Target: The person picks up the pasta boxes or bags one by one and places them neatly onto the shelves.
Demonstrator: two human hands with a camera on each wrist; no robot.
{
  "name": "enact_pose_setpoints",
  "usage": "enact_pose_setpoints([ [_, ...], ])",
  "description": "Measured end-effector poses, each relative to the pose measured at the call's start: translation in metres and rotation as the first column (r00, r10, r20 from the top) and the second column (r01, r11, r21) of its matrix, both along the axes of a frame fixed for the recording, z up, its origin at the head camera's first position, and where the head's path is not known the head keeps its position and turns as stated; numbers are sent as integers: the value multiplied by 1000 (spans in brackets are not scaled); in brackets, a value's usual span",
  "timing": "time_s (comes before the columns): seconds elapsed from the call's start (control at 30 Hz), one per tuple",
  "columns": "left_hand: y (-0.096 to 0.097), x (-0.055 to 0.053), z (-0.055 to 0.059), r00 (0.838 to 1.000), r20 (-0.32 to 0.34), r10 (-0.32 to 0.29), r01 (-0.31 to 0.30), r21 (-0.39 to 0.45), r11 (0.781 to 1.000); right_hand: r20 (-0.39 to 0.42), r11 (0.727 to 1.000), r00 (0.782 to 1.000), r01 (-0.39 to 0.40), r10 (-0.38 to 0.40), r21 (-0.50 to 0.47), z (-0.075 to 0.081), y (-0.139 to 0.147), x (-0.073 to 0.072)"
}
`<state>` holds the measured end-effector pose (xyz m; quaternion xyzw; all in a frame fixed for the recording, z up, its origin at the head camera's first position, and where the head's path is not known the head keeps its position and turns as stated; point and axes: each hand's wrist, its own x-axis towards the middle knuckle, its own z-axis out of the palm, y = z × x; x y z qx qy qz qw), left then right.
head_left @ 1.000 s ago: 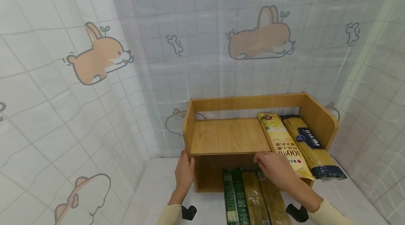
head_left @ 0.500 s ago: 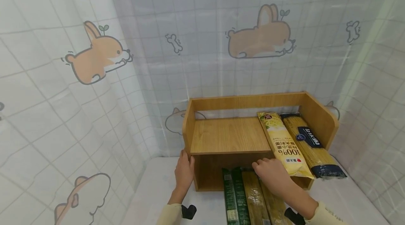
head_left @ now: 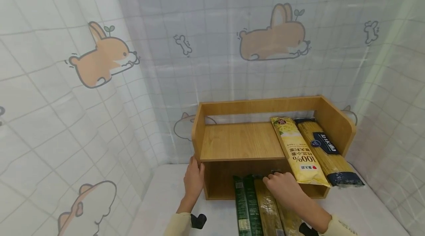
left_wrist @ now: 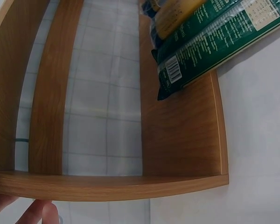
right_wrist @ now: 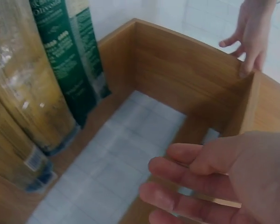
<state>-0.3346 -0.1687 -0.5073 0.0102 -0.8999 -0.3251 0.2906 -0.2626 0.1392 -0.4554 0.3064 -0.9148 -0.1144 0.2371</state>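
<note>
My left hand [head_left: 193, 180] grips the left side panel of a two-tier wooden shelf [head_left: 242, 140]; in the left wrist view the thumb shows inside the panel [left_wrist: 112, 188] and fingertips [left_wrist: 50, 212] outside it. My right hand [head_left: 283, 186] hovers at the front of the lower compartment, fingers loosely bent and holding nothing. Beneath it in the head view are long packs of spaghetti: green packs [head_left: 243, 199] and clear golden ones [head_left: 268, 206], lying side by side with their far ends inside the compartment. The right wrist view shows thumb and index finger [right_wrist: 175, 170] close together.
On the shelf's upper tier, at the right, lie a yellow pasta pack [head_left: 300, 155] and a spaghetti pack with a navy label [head_left: 327, 149], both overhanging the front edge. A white table [head_left: 159, 199] lies below. Curtains [head_left: 212, 73] with cartoon dogs hang behind and at both sides.
My right hand has come away from the front edge of the upper board and moved down and slightly left, over the golden packs. The left hand stays on the side panel.
</note>
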Motion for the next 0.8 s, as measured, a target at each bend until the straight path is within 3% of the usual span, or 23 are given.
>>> enact_pose_setpoints([
  [0.13,1,0,0,1000,13,-4,4,3,1000,112,999,994,21,-18,-27,-8,4,-2],
  [0.23,1,1,1,1000,12,-5,5,0,1000,243,994,970,54,-30,-93,-14,8,-7],
  [0.3,1,1,1,1000,9,-3,3,-3,1000,263,986,965,48,-5,-159,-21,12,-12],
  [0.37,0,1,1,1000,7,-2,2,-4,1000,218,974,976,22,28,-226,-30,17,-16],
  [0.47,0,1,2,1000,3,-4,4,-9,1000,225,961,974,29,36,-276,-41,25,-20],
  [0.53,1,1,3,1000,9,-7,7,-7,1000,325,948,946,93,11,-305,-47,29,-20],
  [0.67,1,1,2,999,33,-12,11,10,1000,560,898,827,275,-40,-342,-55,37,-23],
  [0.73,1,2,2,999,41,-13,13,17,1000,602,882,797,323,-58,-343,-61,41,-25],
  [0.8,1,2,3,999,47,-15,14,22,1000,619,882,782,341,-74,-325,-66,45,-26],
])
